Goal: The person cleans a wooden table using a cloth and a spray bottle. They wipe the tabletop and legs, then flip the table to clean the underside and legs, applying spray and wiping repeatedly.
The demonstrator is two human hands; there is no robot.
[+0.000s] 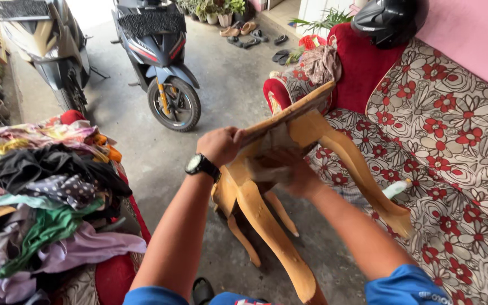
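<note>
A floral sofa (453, 141) with red cushions fills the right side of a concrete yard, where two parked scooters (159, 51) stand at the back and a heap of mixed clothing (46, 192) is piled on the left. In the middle, a person holds a small unpainted wooden stool (266, 192) tipped on its side in the air above the floor, its seat turned away and its curved legs pointing down and toward the camera, one foot close to the sofa's edge.

The left hand (219, 145), a dark watch (201, 165) on the wrist, is closed over the rim of the seat. The right hand (292, 172) is blurred and pressed against the underside near the leg joints; whether it grips or only rubs the wood cannot be told.

The stool looks rigid and fairly heavy for its size, bare timber that should not slip in dry hands. The seat rim and the thick upper legs seem the soundest holds; the tapered leg tips look the weakest points. A black helmet (388, 20) rests on the sofa's back.
</note>
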